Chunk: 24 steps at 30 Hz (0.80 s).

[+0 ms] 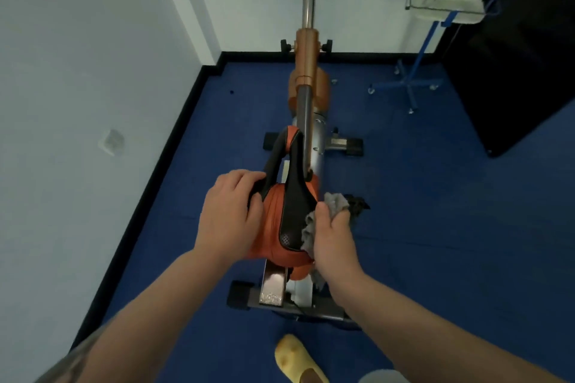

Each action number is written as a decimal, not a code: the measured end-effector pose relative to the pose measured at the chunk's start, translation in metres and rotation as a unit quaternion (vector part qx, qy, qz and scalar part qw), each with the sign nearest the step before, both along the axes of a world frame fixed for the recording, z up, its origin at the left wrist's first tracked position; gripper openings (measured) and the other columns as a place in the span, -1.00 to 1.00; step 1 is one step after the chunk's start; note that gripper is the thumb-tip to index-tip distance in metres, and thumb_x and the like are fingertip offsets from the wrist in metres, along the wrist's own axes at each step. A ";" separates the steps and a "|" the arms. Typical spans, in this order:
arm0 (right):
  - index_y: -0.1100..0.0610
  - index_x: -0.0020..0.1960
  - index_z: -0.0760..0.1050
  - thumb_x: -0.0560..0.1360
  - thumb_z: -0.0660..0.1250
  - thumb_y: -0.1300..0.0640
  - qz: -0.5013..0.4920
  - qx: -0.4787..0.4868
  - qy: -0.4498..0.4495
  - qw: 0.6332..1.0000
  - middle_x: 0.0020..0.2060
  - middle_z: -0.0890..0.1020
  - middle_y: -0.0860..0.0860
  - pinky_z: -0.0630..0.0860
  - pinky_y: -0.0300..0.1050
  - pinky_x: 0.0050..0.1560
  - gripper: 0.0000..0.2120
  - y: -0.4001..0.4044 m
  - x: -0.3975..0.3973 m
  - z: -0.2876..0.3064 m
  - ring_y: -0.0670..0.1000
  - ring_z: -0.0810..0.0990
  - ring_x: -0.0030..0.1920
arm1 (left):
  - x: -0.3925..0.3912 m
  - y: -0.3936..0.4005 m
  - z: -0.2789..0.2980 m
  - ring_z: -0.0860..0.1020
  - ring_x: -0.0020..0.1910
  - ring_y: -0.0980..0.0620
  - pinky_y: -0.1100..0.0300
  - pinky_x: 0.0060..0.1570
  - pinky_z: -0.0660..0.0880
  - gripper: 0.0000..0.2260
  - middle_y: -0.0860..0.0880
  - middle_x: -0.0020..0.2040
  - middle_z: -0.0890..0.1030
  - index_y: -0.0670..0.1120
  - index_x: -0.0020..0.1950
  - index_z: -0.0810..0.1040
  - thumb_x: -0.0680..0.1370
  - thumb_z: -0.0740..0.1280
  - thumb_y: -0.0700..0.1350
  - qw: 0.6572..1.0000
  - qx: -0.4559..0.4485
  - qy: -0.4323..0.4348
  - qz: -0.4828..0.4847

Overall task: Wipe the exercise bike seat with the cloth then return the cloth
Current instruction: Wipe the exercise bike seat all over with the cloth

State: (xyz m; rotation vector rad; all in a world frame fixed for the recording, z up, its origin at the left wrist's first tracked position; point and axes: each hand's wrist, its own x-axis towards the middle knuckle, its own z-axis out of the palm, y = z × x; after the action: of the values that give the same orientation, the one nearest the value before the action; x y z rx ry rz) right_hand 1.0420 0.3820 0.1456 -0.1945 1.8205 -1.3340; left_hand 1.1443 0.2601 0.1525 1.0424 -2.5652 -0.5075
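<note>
The exercise bike seat (287, 211) is orange and black, narrow at the far end, and sits in the middle of the head view. My left hand (231, 211) grips the seat's left side, fingers curled over its black edge. My right hand (333, 236) holds a crumpled grey cloth (311, 228) pressed against the seat's right side. Part of the cloth sticks out above my fingers and part is hidden under my palm.
The bike's orange and grey frame (306, 78) runs away from me to the black handlebars at the top. A blue wheeled stand (413, 84) carries a wire basket (445, 0) with a spray bottle at the upper right. White walls stand at left, a black panel at right. My yellow slipper (295, 357) rests on the blue floor.
</note>
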 end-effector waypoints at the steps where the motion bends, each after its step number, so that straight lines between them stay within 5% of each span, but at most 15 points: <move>1: -0.03 0.21 0.17 0.66 0.02 0.02 -0.009 -0.001 0.000 1.000 -0.20 0.44 -0.12 0.33 -0.57 -0.48 -0.86 0.005 0.005 -0.001 -0.23 0.40 -0.30 | -0.001 -0.004 -0.002 0.40 0.19 0.09 0.19 0.17 0.33 -0.66 0.05 0.21 0.49 -0.02 0.25 0.48 0.51 0.11 -0.13 0.999 0.018 0.017 -0.032; 4: 0.02 0.25 0.22 0.65 0.00 -0.04 -0.010 0.024 0.012 1.000 0.06 0.49 0.03 0.36 -0.54 -0.25 -0.77 0.001 0.001 -0.005 -0.15 0.45 -0.16 | -0.001 -0.009 -0.008 0.34 0.31 0.22 0.36 0.19 0.26 -0.61 0.14 0.35 0.41 0.03 0.31 0.45 0.52 0.07 -0.13 0.993 0.083 0.057 -0.066; 7: 0.15 0.48 0.17 0.65 -0.01 -0.07 -0.025 0.048 0.015 0.998 0.26 0.47 0.09 0.34 -0.22 0.10 -0.52 -0.012 -0.012 -0.010 0.04 0.49 0.15 | 0.001 -0.011 -0.010 0.30 0.34 0.28 0.38 0.15 0.25 -0.59 0.24 0.38 0.36 0.13 0.33 0.42 0.51 0.05 -0.08 0.988 0.128 0.062 -0.056; 11: 0.14 0.38 0.24 0.65 0.04 0.00 -0.062 0.013 0.054 0.997 0.08 0.53 0.02 0.40 -0.49 -0.24 -0.64 -0.001 0.012 -0.006 -0.24 0.55 -0.16 | 0.002 -0.010 -0.010 0.32 0.31 0.32 0.32 0.13 0.31 -0.60 0.30 0.36 0.36 0.18 0.31 0.42 0.52 0.05 -0.07 0.986 0.141 0.071 -0.045; 12: 0.14 0.41 0.21 0.65 0.07 0.01 -0.075 0.007 0.071 0.995 0.15 0.49 0.04 0.40 -0.52 -0.19 -0.61 0.004 0.028 -0.002 -0.23 0.53 -0.09 | 0.001 -0.010 -0.009 0.33 0.30 0.33 0.31 0.11 0.32 -0.61 0.31 0.35 0.37 0.18 0.30 0.43 0.53 0.07 -0.08 0.986 0.139 0.076 -0.040; 14: 0.14 0.49 0.11 0.63 0.10 0.00 -0.093 -0.002 0.122 0.988 0.32 0.34 0.03 0.36 -0.41 0.18 -0.51 0.015 0.056 -0.003 -0.13 0.41 0.22 | 0.000 -0.008 -0.008 0.34 0.27 0.34 0.36 0.06 0.33 -0.63 0.32 0.33 0.39 0.18 0.29 0.45 0.56 0.10 -0.12 0.988 0.131 0.082 -0.027; 16: 0.12 0.48 0.12 0.61 0.10 -0.05 -0.086 0.013 0.165 0.983 0.32 0.31 0.02 0.33 -0.12 0.35 -0.50 0.011 0.054 -0.009 -0.03 0.36 0.31 | -0.001 -0.006 -0.007 0.34 0.26 0.34 0.44 0.02 0.28 -0.64 0.31 0.32 0.40 0.16 0.28 0.47 0.56 0.12 -0.15 0.988 0.125 0.085 -0.017; 21: -0.04 0.32 0.32 0.57 0.02 -0.22 -0.052 0.041 0.138 0.988 0.16 0.55 0.04 0.47 0.14 0.22 -0.58 -0.002 0.017 -0.016 0.09 0.52 0.19 | 0.000 -0.002 -0.007 0.35 0.29 0.29 0.33 0.11 0.32 -0.63 0.27 0.33 0.42 0.15 0.28 0.49 0.56 0.12 -0.16 0.988 0.122 0.092 -0.010; 24: -0.12 0.28 0.34 0.61 0.11 -0.11 -0.115 -0.027 0.113 0.987 0.05 0.59 -0.09 0.56 -0.22 0.05 -0.74 0.013 0.039 -0.009 -0.14 0.60 0.08 | 0.001 -0.002 -0.007 0.35 0.30 0.28 0.29 0.16 0.33 -0.64 0.26 0.34 0.43 0.14 0.29 0.49 0.57 0.12 -0.16 0.987 0.128 0.099 -0.013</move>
State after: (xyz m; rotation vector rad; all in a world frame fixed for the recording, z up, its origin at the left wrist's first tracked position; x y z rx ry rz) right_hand 1.0811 0.3945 0.1367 -0.1732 2.0471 -1.5756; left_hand 1.1452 0.2579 0.1454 0.9824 -2.3844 -0.9189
